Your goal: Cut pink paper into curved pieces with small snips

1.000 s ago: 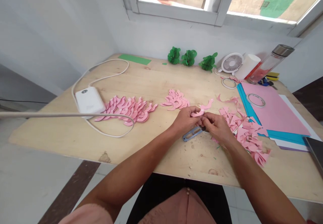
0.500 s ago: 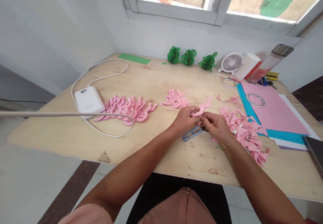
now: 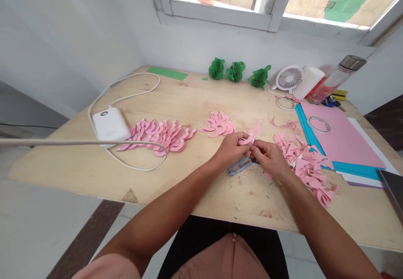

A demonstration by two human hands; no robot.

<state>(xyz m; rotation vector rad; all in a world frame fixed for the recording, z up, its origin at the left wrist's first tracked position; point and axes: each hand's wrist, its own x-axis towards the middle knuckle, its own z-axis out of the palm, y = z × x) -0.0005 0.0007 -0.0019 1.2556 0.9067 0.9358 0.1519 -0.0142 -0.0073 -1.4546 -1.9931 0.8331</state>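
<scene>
My left hand [image 3: 232, 148] is closed on a curved pink paper strip [image 3: 248, 139], holding it over the middle of the table. Pressed against the same strip are the fingertips of my right hand [image 3: 267, 155], pinched together at its lower end; what lies between them is hard to see. Under the hands a blue-grey utility knife [image 3: 239, 166] rests on the wood, its far end hidden by my fingers. A small heap of curved pink paper pieces [image 3: 218, 123] lies just beyond my left hand. Pink paper scraps [image 3: 307, 165] are piled beside my right hand.
Overlapping pink pieces [image 3: 160, 135] lie to the left by a white power bank [image 3: 111, 124] with a looping cable. Green paper clusters [image 3: 234, 71] stand along the wall. At right are a fan [image 3: 289, 78], a bottle [image 3: 338, 79], a tape roll [image 3: 318, 124] and coloured sheets [image 3: 352, 144].
The free end of the pink strip has shifted slightly to the left. Both hands stay almost in the same place, and the other things have not moved.
</scene>
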